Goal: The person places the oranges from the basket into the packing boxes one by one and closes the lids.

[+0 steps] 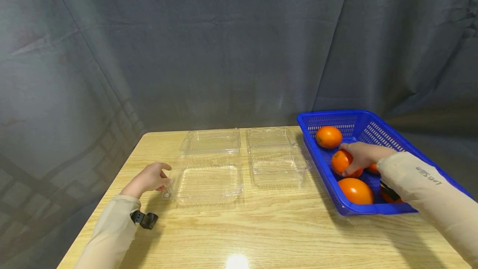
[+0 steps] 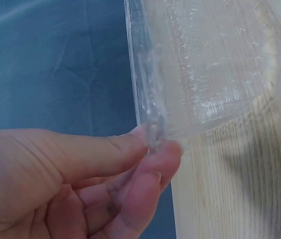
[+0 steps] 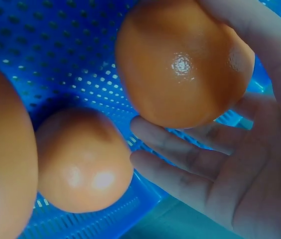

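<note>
My left hand (image 1: 151,177) is at the left side of a clear plastic clamshell container (image 1: 209,184), which lies open. In the left wrist view, thumb and forefinger pinch the corner of the clear container (image 2: 155,99). My right hand (image 1: 362,159) reaches into a blue plastic basket (image 1: 325,186) and holds an orange (image 1: 340,162). The right wrist view has the thumb on one side of that orange (image 3: 180,64) and fingers on the other, with two fingertips close to a second orange (image 3: 83,159).
A second open clear container (image 1: 278,173) stands between the first one and the basket. Other oranges lie in the basket, one at its far left (image 1: 328,137) and a large one at its near corner (image 1: 356,191). A grey curtain (image 1: 224,53) hangs behind the wooden table (image 1: 224,235).
</note>
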